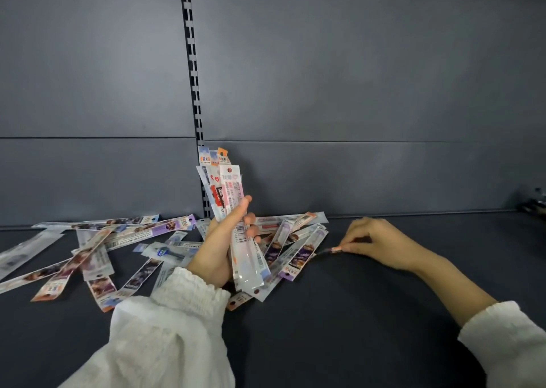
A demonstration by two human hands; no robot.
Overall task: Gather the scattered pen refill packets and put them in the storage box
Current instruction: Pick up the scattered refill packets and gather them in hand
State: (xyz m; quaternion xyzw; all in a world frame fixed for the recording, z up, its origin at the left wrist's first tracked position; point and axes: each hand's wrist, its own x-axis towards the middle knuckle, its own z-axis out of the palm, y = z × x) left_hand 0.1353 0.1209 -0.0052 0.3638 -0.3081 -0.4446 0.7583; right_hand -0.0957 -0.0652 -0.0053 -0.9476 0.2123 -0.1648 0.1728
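My left hand (226, 241) grips an upright bundle of pen refill packets (226, 185), long thin clear sleeves with pink, orange and blue print. Several more scattered packets (97, 250) lie flat on the dark shelf (339, 313) to the left of and behind that hand. To the right, my right hand (373, 241) reaches down to the shelf surface, and its fingertips pinch the end of a dark packet (326, 251) lying beside the pile. No storage box is in view.
A dark grey back panel (354, 92) rises behind the shelf, with a slotted upright rail (193, 92) in the middle. Some dark objects (533, 201) sit at the far right edge, too blurred to identify.
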